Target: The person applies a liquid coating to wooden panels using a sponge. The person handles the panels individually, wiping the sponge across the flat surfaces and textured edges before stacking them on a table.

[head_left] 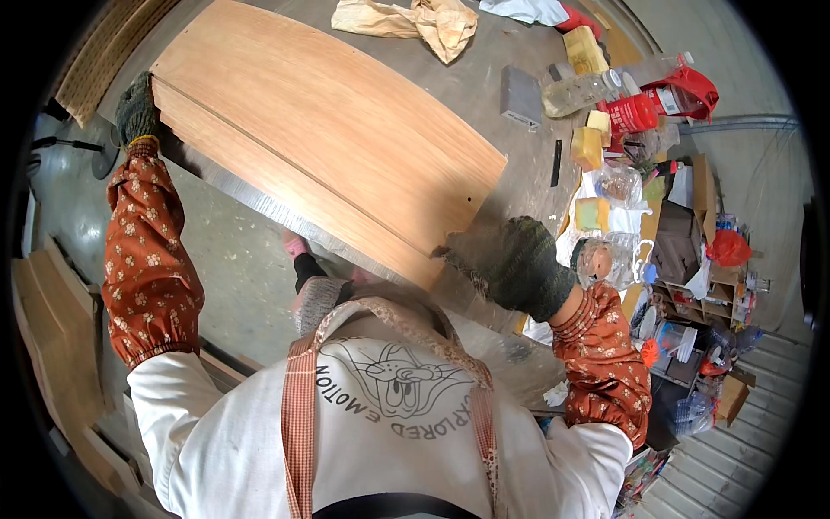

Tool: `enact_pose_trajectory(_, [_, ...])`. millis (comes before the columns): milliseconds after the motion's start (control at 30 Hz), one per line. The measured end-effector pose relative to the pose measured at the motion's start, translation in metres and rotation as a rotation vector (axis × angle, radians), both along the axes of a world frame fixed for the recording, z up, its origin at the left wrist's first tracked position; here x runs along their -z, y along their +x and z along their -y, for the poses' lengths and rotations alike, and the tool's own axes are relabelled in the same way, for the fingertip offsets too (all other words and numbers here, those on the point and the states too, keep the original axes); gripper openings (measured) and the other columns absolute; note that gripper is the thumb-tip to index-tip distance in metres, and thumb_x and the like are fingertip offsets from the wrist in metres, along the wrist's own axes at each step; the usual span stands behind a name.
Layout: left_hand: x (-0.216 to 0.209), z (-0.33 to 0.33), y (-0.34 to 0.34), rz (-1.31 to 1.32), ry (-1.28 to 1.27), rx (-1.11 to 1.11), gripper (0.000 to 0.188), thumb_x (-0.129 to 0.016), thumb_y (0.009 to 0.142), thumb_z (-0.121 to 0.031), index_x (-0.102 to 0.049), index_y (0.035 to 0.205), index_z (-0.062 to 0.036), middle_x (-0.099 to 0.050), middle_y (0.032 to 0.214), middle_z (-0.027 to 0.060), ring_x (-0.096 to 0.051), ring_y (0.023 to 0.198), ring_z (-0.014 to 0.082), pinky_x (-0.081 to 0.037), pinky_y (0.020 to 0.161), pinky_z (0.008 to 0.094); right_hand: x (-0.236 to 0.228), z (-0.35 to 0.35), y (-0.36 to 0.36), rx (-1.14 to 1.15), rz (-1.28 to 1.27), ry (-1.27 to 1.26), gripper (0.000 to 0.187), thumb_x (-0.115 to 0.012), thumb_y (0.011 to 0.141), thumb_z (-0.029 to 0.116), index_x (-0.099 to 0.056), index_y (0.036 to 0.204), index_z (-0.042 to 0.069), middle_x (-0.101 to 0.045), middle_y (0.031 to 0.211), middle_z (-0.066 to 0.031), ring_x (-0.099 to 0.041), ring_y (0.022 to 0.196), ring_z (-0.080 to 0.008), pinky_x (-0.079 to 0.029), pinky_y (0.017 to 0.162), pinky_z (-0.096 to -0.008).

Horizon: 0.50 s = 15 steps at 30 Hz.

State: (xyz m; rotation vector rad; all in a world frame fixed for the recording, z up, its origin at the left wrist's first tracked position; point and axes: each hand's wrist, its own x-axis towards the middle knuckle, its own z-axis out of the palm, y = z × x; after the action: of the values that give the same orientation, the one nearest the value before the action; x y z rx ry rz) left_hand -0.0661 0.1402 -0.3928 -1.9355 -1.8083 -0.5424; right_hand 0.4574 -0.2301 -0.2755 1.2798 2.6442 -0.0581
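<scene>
Gloved left hand (138, 110) and right hand (529, 266) meet opposite end edges of a wooden panel (328, 121), finger grip impossible to tell, bare gray tabletop (527, 160) beyond.

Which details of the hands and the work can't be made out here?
All in the head view:
Left hand: fingertips, out of sight at the end of the wooden panel.
Right hand: fingers and anything held, smeared by blur.
Panel's underside: hidden by its own upper face.
White cloth-like item: its far part, cut off by the top edge.
</scene>
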Motion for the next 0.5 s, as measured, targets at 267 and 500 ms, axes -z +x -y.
enact_pose_trajectory(267, [-0.034, 0.016, 0.053, 0.795, -0.037, -0.134, 0.053, -0.053, 0.08, -0.05, -0.059, 0.111, -0.0067, -0.065, 0.089, 0.0157, -0.063, 0.08, 0.0276, -0.047, 0.075, 0.0375, 0.011, 0.007, 0.017, 0.239, -0.423, 0.139, 0.036, -0.054, 0.076, 0.012, -0.059, 0.111, 0.014, -0.062, 0.099, -0.0057, -0.061, 0.085, -0.0203, -0.048, 0.066, -0.0345])
enact_pose_trajectory(500, [-0.051, 0.039, 0.112, 0.119, -0.018, 0.088, 0.036, -0.045, 0.087, -0.036, -0.059, 0.108, -0.0113, -0.061, 0.105, 0.0157, -0.055, 0.1, 0.0341, -0.043, 0.087, 0.043, 0.025, -0.01, 0.001, 0.388, -0.897, 0.062, 0.038, -0.052, 0.079, 0.007, -0.055, 0.117, 0.008, -0.063, 0.102, -0.01, -0.063, 0.082, -0.0232, -0.051, 0.07, -0.0334])
